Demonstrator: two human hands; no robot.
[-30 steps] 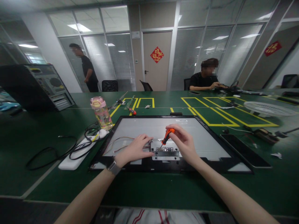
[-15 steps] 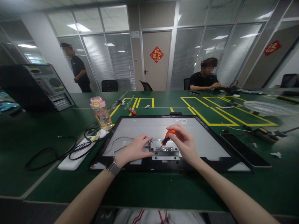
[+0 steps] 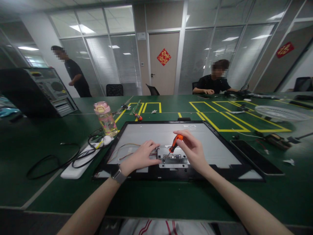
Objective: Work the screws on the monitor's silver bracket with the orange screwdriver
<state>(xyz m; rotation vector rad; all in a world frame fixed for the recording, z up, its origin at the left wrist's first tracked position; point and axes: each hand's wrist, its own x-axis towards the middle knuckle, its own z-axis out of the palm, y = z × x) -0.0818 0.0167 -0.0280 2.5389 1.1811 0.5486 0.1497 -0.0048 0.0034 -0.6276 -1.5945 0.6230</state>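
An opened flat display panel (image 3: 210, 143) with a black frame lies back-up on the green table. Near its front edge sits a silver metal bracket box (image 3: 174, 165) with ports along it. My left hand (image 3: 143, 155) rests at the box's left end, thumb and fingers apart and touching or nearly touching it. In my right hand (image 3: 193, 148) is an orange and black screwdriver (image 3: 176, 142), held by the handle between thumb and fingers. Its shaft tilts down and left, with the tip at the box's left part; the screw itself is too small to make out.
Left of the panel stand a pink-lidded bottle (image 3: 105, 119), a white power strip (image 3: 78, 163) with black cables, and a computer tower (image 3: 36, 91). To the right lie a black slab (image 3: 256, 158) and a white ring-shaped guard (image 3: 281, 113). Another screwdriver (image 3: 138, 117) lies beyond. Two people are across the table.
My hands and the screwdriver have hardly moved. Behind the table the standing person has shifted left. The seated person's arm has moved left along the tabletop.
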